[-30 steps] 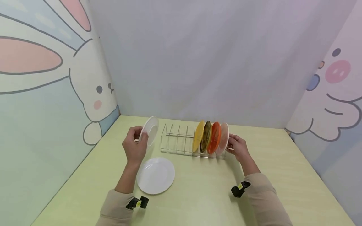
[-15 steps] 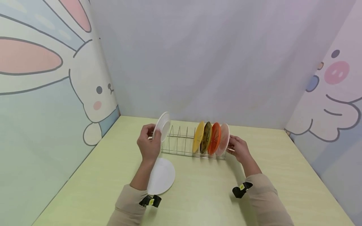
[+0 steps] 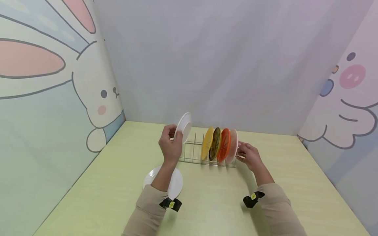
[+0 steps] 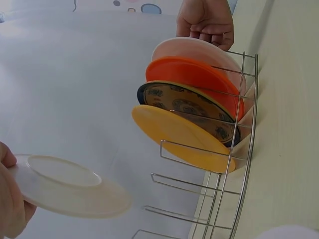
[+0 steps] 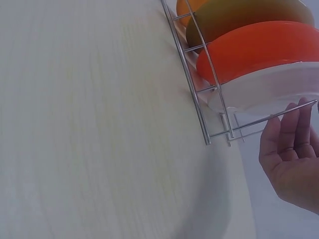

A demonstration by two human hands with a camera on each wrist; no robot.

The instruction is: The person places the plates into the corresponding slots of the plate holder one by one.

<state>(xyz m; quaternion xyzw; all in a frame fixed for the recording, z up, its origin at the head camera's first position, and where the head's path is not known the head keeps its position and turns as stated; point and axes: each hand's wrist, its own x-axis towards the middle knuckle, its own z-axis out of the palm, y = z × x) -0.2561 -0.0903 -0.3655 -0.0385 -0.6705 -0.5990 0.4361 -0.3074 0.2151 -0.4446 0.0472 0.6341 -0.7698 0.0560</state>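
My left hand pinches a white plate by its edge, thumb on the face towards me. The plate is tilted up on its side, raised over the left part of a wire dish rack. In the left wrist view this plate stays apart from the yellow plate. My right hand holds the rack's right end, fingers bent at the end wire beside the pale pink plate. Left of that stand an orange plate, a dark patterned plate and the yellow one.
Another white plate lies flat on the pale table in front of the rack, partly covered by my left forearm. A grey curtain wall rises behind the table, and printed cartoon panels flank both sides.
My left hand has carried the white plate rightward and slightly up, from left of the rack to above its left slots. The right hand stays at the rack's end.
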